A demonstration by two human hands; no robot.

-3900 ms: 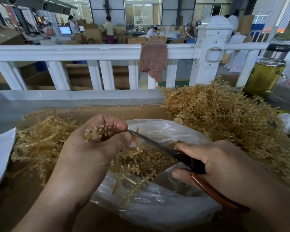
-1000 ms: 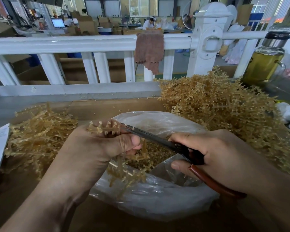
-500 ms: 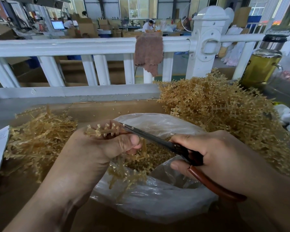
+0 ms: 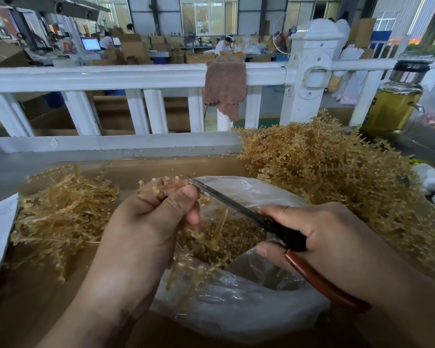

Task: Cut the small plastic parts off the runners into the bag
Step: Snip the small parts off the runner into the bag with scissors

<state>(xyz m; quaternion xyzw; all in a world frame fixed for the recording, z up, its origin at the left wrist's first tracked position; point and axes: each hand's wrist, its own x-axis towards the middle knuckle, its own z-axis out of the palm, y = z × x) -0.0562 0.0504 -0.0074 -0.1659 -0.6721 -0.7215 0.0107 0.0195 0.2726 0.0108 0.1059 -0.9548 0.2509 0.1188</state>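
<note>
Over the left rim of the bag (image 4: pixel 236 310) the left hand (image 4: pixel 146 229) pinches a runner (image 4: pixel 161 187), best held squarely above the bag's mouth so parts drop in as the scissors (image 4: pixel 236 205), gripped by the right hand (image 4: pixel 337 242) over its right side, snip close.

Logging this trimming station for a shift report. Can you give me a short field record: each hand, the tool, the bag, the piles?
left hand: grips a runner above the bag
right hand: grips the scissors, blade tips at the runner
bag: clear plastic, open, cut parts inside
right pile: tall heap of runners with parts on
left pile: lower heap of runners
background: white railing with a brown cloth draped on it
</note>
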